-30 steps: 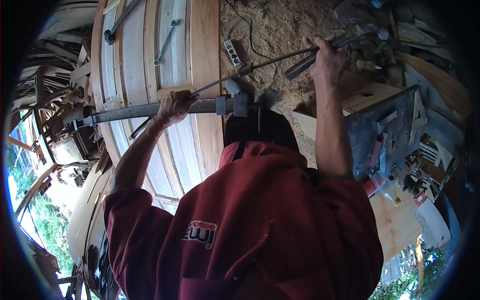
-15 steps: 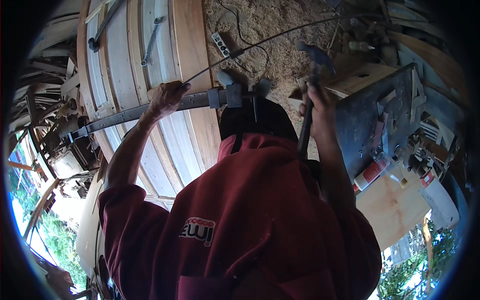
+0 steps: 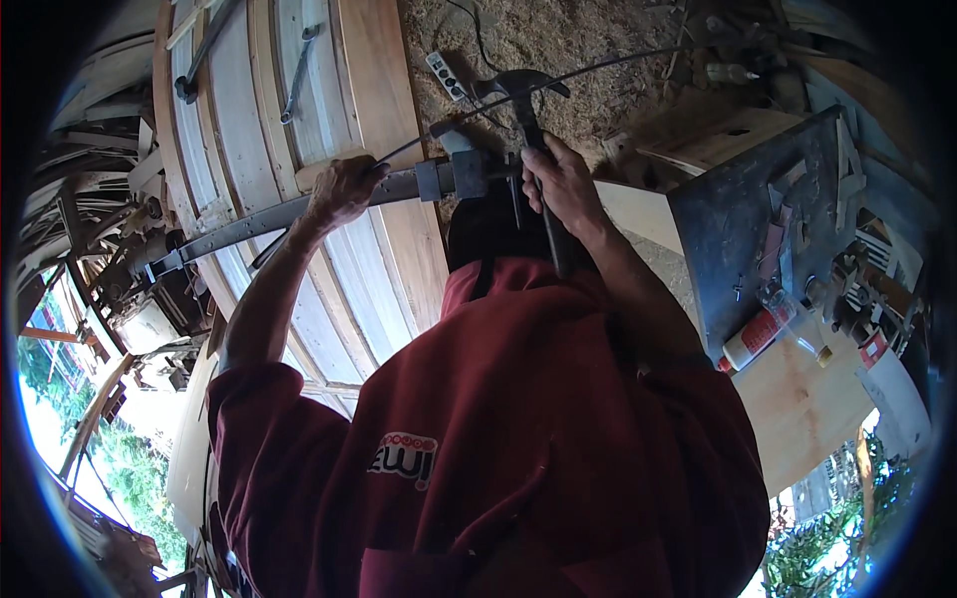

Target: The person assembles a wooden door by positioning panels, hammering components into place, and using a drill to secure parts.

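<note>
My left hand (image 3: 344, 189) is closed around a long thin dark rod (image 3: 618, 62), which curves away to the far right. It rests over the bar clamp (image 3: 244, 224), a dark metal bar lying across a slatted wooden panel (image 3: 384, 100). The clamp's block-shaped jaw (image 3: 469, 174) sits past the panel's right edge. A claw hammer (image 3: 528, 120) is gripped by its dark handle in my right hand (image 3: 568, 189). Its head overlaps the rod in this view; whether they touch I cannot tell. A small dark block (image 3: 439, 128) shows on the rod near my left hand.
On the panel lie a wrench (image 3: 299, 75) and another long metal tool (image 3: 204, 60). A power strip (image 3: 446, 76) with a cord lies on sawdust. To the right, a dark-topped bench (image 3: 733, 219) bears a red-and-white bottle (image 3: 750, 344) and scraps. Wood is piled at left.
My right hand has swung left with the hammer, bringing its head from the right over the rod. The small block on the rod appears closer to my left hand, which stays closed.
</note>
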`<act>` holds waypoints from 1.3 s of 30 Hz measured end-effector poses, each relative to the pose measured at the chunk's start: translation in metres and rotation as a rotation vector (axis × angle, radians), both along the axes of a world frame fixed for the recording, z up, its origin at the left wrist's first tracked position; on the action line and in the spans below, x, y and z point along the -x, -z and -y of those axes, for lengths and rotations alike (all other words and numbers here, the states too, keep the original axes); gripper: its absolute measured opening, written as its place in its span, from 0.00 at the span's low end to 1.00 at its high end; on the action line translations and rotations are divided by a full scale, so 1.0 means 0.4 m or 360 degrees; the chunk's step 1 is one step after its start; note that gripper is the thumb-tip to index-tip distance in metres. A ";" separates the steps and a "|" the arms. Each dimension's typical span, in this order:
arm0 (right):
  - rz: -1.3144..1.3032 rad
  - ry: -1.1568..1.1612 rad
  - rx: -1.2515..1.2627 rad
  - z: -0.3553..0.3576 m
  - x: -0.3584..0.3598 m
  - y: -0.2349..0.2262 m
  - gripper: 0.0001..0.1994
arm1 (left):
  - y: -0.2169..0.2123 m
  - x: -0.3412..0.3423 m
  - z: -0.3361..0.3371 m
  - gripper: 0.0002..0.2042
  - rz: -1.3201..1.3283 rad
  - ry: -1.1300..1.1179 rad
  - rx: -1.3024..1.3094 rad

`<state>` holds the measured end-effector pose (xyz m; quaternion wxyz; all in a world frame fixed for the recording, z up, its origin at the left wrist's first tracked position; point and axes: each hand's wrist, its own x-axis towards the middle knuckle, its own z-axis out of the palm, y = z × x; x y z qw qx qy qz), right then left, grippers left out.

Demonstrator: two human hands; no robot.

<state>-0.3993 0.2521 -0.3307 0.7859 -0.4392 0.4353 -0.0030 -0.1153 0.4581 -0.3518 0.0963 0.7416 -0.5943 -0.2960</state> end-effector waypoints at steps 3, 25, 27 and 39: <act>0.0026 -0.0117 -0.0107 -0.022 -0.006 -0.013 0.06 | 0.004 0.013 -0.009 0.16 0.0007 -0.0007 0.0027; 0.0003 0.0280 -0.0322 -0.122 0.023 -0.026 0.05 | 0.021 0.017 0.015 0.13 0.0077 0.0206 0.0086; 0.0009 0.0618 -0.0376 -0.136 0.002 -0.029 0.05 | 0.030 0.020 0.019 0.13 0.0040 0.0121 0.0043; -0.0111 -0.0022 -0.0428 -0.181 -0.004 -0.017 0.22 | -0.008 0.063 0.033 0.17 0.0093 -0.0222 -0.0474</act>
